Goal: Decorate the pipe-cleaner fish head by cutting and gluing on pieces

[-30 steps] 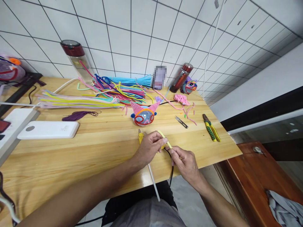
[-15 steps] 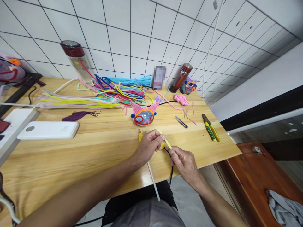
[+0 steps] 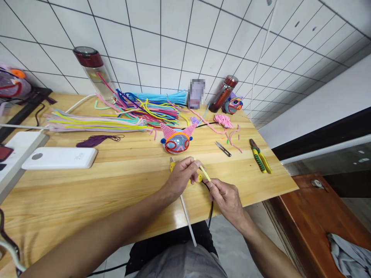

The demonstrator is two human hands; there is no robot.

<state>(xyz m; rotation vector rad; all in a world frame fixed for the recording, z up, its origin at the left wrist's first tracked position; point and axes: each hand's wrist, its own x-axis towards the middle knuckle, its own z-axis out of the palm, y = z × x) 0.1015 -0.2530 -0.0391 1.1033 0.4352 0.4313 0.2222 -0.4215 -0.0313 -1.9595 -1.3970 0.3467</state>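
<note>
A short yellow pipe cleaner runs between my two hands above the table's front edge. My left hand pinches its upper end between thumb and fingers. Its lower end is gripped by my right hand, fingers closed. Beneath my left hand lies a yellow glue gun, partly hidden, with a white glue stick jutting out toward my lap. Just beyond the hands stands a round clear craft figure with pink pipe-cleaner ears, red-ringed eyes and blue pompoms.
Bundles of coloured pipe cleaners lie at the back left. Small snips and green-yellow pliers are on the right. A purple tassel, a white power bank, a bottle and a red flask stand or lie around.
Both hands keep their hold on the yellow pipe cleaner and have barely moved. The camera view has shifted slightly.
</note>
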